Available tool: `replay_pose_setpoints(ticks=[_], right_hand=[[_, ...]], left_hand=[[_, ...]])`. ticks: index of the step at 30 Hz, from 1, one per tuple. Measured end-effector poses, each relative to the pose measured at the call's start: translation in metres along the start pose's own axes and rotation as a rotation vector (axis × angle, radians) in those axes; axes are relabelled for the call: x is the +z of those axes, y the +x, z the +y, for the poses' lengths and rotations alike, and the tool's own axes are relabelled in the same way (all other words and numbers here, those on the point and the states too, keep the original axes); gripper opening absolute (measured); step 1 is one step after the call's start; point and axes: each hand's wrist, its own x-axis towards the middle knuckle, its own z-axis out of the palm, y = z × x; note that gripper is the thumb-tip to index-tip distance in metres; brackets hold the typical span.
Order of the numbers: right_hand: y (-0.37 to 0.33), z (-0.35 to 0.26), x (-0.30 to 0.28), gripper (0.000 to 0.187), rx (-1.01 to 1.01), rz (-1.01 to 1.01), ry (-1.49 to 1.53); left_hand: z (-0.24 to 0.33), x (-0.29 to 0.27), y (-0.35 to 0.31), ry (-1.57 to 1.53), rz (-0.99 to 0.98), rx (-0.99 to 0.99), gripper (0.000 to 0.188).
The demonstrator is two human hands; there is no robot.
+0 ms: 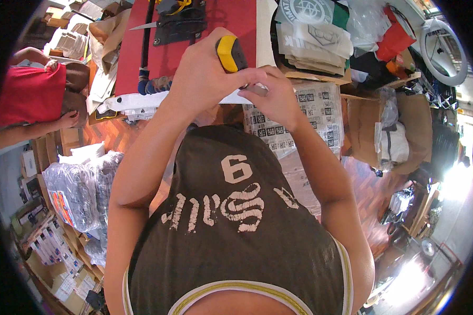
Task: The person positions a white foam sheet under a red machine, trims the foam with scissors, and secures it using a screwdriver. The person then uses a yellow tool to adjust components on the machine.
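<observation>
Both my hands are raised together at the near edge of a red-topped table (215, 18). My left hand (199, 76) is closed around a yellow-and-black hand tool (228, 55); its exact kind is unclear because the fingers cover much of it. The left thumb points right, toward the other hand. My right hand (277, 100) meets it there, its thumb and fingers pinched on a small greyish piece (258, 90) that I cannot make out. Beyond the left hand lies a black strapped item (178, 23) with a pointed metal blade (143, 25) sticking out beside it.
A black rod (146, 44) lies on the table's left. Printed paper bags (318, 47) are piled at right, above a plastic-wrapped stack (318, 113). An open cardboard box (362, 123) stands further right. At left are a person in red (34, 97) and plastic-wrapped bundles (71, 191).
</observation>
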Motion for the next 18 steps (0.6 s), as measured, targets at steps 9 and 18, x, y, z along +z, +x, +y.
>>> replay_pose_setpoints(ticks=[9,18], right_hand=[[0.004,-0.020,0.001,0.039,0.048,0.039,0.015],[-0.007,0.009,-0.009,0.028,0.421,-0.124,0.004]], left_hand=[[-0.002,-0.001,0.001,-0.013,-0.021,-0.018,0.051],[0.001,-0.009,0.000,-0.251,-0.248,-0.055,0.041]])
